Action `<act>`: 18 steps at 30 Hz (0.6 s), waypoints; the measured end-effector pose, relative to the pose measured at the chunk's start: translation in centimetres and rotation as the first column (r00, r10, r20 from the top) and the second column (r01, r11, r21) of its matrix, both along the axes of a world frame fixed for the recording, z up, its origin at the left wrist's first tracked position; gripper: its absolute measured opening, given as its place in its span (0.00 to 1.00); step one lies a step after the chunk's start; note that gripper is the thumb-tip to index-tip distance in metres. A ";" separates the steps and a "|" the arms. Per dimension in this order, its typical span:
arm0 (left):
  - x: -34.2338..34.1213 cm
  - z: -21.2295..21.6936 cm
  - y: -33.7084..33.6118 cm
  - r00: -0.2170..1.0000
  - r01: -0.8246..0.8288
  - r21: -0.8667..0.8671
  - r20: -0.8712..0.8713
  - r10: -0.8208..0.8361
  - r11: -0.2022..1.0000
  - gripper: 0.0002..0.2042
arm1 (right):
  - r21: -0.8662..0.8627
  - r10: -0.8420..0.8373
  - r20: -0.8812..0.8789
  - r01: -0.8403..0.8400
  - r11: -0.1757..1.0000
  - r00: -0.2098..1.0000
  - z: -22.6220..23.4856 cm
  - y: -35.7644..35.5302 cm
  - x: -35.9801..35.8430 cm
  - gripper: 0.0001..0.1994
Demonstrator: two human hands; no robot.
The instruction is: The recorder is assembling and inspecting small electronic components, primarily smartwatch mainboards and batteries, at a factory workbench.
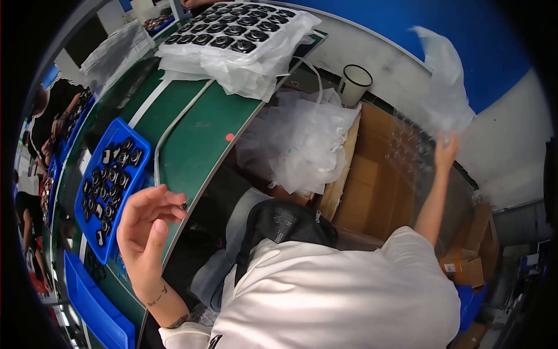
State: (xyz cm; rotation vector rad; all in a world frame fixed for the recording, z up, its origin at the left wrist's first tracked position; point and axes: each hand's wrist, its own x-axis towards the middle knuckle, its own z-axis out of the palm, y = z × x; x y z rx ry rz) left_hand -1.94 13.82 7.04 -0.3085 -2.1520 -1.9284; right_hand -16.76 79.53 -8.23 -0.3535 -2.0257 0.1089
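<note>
My right hand point(446, 150) is stretched far out to the right, closed on a crumpled translucent white plastic sheet point(444, 81) that flares upward, blurred by motion. Beside that hand is a clear moulded plastic tray point(407, 142); I cannot tell whether the hand touches it. My left hand point(148, 235) is raised over the green table's edge, thumb apart from loosely curled fingers. A tiny dark spot shows at its fingertips, too small to name. Nearest to it lies a blue tray point(143, 174) of small black round-faced parts point(107, 183).
A stack of white trays with black round parts point(235, 30) stands on the green table point(203, 122). Crumpled plastic sheets point(302, 139) pile beside an open cardboard box point(372, 174). A bin point(354, 81) stands by the wall. Another blue tray point(96, 308) lies nearer; people work at far left.
</note>
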 end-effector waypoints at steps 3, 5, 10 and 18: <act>-0.7 -1.2 0.7 0.997 0.052 0.048 0.049 -0.054 0.997 0.20 | -0.601 0.059 0.071 -0.005 0.799 0.996 -2.9 -5.4 -0.2 0.22; -1.0 -1.8 1.0 0.996 0.047 0.054 0.073 -0.051 0.997 0.19 | -0.836 0.113 -0.385 -0.398 0.378 0.916 -4.9 -7.4 -2.9 0.16; -1.4 -3.6 2.2 0.982 -0.011 0.074 0.188 -0.003 0.997 0.15 | -0.810 0.440 -0.502 -0.583 0.062 0.744 -11.2 -22.5 -11.9 0.08; -1.9 -6.7 4.5 0.957 0.018 -0.235 0.286 0.052 0.972 0.10 | -0.612 0.546 0.775 0.163 0.773 0.318 -29.9 -32.1 -15.2 0.26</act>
